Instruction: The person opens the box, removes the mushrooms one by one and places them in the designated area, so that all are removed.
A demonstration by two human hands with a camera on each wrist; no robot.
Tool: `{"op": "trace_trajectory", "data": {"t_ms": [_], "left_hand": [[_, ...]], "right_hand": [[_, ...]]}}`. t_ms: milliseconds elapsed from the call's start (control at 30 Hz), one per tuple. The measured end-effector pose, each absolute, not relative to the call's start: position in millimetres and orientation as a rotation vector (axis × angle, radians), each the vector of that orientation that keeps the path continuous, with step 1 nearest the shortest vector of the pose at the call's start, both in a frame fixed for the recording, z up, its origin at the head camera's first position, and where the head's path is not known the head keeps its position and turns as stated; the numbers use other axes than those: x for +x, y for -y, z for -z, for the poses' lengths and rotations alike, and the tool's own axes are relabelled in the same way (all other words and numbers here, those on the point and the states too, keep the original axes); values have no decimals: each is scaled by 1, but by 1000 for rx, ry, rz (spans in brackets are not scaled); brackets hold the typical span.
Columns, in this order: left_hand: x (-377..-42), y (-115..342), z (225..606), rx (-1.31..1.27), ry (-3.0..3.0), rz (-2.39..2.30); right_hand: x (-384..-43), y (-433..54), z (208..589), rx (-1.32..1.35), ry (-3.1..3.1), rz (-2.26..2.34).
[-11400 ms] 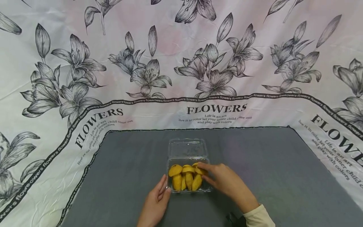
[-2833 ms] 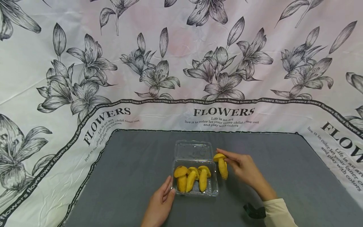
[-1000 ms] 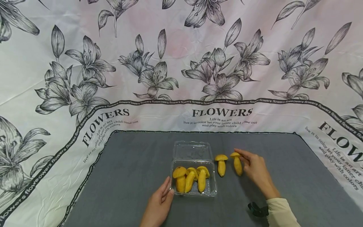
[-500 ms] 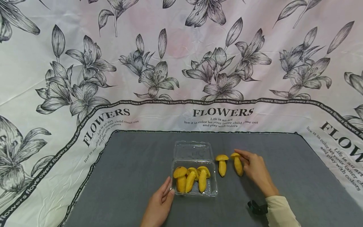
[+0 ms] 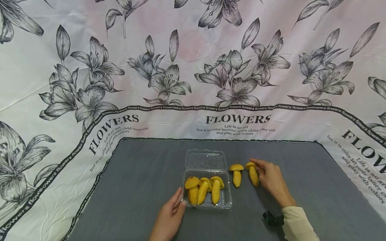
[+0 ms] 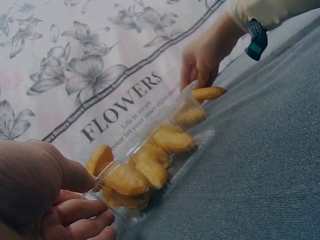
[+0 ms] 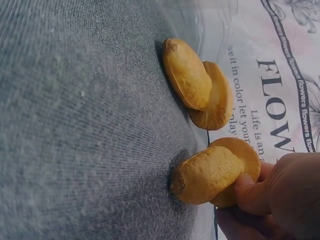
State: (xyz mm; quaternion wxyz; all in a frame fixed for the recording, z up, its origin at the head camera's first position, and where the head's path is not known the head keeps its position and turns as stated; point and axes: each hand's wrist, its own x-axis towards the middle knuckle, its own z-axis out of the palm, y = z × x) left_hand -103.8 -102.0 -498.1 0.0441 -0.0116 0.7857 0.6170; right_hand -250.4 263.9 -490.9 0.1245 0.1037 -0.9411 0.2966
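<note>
A clear plastic clamshell box (image 5: 227,203) lies on the grey cloth with its lid folded back. Inside it are three yellow mushrooms (image 5: 215,194), stems toward the person. My left hand (image 5: 169,214) grips the box's near left edge between thumb and fingers. To the right of the box, one mushroom (image 5: 237,177) lies on the cloth. Beside that one, my right hand (image 5: 273,182) pinches another mushroom (image 5: 253,175) by its cap. In the right wrist view the thumb presses the cap of the held mushroom (image 7: 215,172), whose stem end touches or nearly touches the cloth.
The grey cloth (image 5: 144,177) spreads to both sides, with a white floral border and backdrop (image 5: 235,118) behind. A dark wrist device (image 5: 271,219) sits by the right sleeve (image 5: 297,221).
Since the older frames, two mushrooms have come out of the box to its right. Over the last second both hands have stayed practically still, and the right hand keeps its pinch.
</note>
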Motion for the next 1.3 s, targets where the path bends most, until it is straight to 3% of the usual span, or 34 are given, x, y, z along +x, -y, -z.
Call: {"op": "trace_trajectory", "data": {"t_ms": [1300], "left_hand": [[-103, 103, 498, -5, -2365, -1952]], "right_hand": [[-245, -268, 489, 313, 2721, -830]]}}
